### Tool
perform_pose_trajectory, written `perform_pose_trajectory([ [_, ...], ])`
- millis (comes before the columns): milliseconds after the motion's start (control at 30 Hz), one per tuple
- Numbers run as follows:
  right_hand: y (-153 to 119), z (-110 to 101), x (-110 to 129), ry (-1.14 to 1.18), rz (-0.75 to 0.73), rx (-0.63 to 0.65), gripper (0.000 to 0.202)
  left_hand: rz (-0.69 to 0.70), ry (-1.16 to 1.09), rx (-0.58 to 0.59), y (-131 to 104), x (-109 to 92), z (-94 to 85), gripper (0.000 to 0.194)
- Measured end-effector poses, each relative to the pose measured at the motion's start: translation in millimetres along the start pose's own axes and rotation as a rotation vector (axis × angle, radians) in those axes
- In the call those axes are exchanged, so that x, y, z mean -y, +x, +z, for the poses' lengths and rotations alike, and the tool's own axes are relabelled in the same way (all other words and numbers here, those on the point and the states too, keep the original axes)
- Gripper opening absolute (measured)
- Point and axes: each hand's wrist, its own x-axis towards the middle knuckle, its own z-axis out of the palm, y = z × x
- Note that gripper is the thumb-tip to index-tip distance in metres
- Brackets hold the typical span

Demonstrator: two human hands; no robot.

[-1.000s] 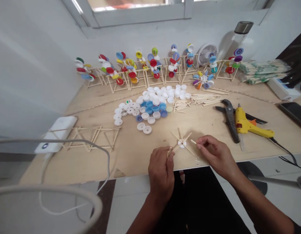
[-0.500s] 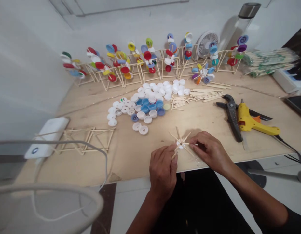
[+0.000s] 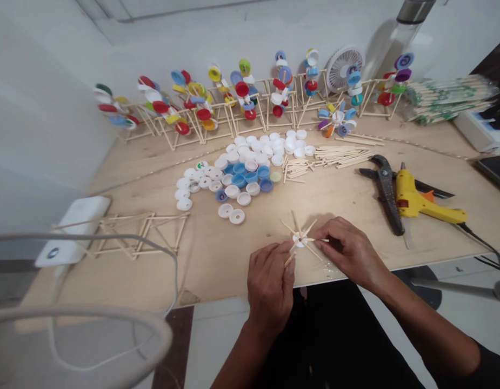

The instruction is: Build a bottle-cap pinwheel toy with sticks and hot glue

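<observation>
Near the table's front edge lies a small wheel hub, a white bottle cap [image 3: 300, 239] with several short wooden sticks [image 3: 295, 220] spreading out from it like spokes. My left hand [image 3: 271, 281] is closed at the hub's left side, its thumb and fingers gripping a spoke stick [image 3: 290, 259] that points toward me. On the right, the thumb and forefinger of my right hand [image 3: 349, 251] pinch another spoke stick [image 3: 322, 240]. The fingertips of both hands cover parts of these sticks.
Loose bottle caps [image 3: 252, 176] and cut sticks [image 3: 341, 156] lie beyond my hands. Pliers [image 3: 386, 194] and a yellow glue gun [image 3: 410, 194] are at right. Stick frames with colourful cap wheels [image 3: 241, 89] line the wall. A stick frame [image 3: 140, 235] and white power strip [image 3: 73, 232] lie left.
My hands and the spoked hub hardly move. The view has shifted slightly, so the things on the table's left side appear a little further left.
</observation>
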Motion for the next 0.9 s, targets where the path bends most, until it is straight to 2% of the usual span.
perform_pose_trajectory([
  [900,0.8,0.7,-1.1,-0.035,-0.031,0.007,0.009,0.036,0.024,0.031,0.3,-3.2,-2.3,0.025],
])
